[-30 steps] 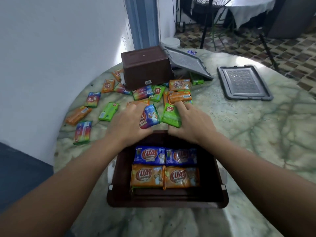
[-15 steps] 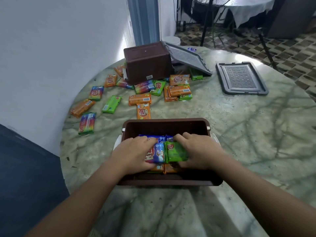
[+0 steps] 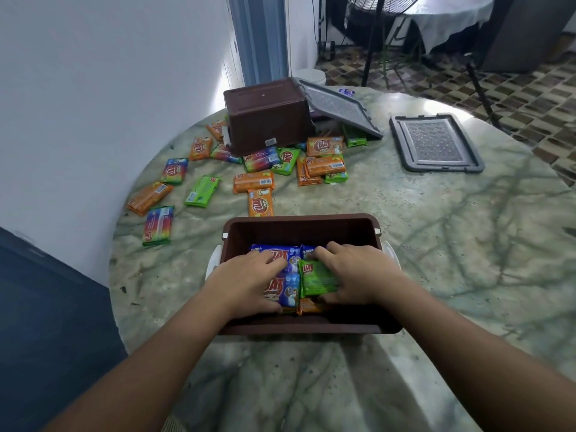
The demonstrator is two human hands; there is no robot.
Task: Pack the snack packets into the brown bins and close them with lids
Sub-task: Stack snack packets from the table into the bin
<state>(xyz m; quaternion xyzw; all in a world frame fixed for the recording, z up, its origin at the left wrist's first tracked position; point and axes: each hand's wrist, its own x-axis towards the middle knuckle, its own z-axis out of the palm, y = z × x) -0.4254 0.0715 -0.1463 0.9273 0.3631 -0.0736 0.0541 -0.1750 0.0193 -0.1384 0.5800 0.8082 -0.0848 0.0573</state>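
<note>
The open brown bin [image 3: 299, 227] sits on the near side of the marble table [image 3: 436, 244], right in front of the person. Both hands are inside it. The left hand [image 3: 249, 280] holds a blue snack packet [image 3: 288, 289], with fingers curled over its far edge and the thumb at its near edge. The right hand [image 3: 352, 272] holds a green snack packet [image 3: 316, 277] the same way, just right of the blue one. The two packets touch side by side. Under them lie more blue packets [image 3: 274, 252] at the far side and an orange packet [image 3: 307, 306] at the near side.

Farther away, many loose packets [image 3: 254, 181] in orange, green and rainbow colors are spread across the left and middle of the table. Behind them a second brown bin [image 3: 268, 115] lies upside down. A gray lid [image 3: 338, 106] leans against its right side. Another gray lid [image 3: 436, 144] lies flat on the far right of the table.
</note>
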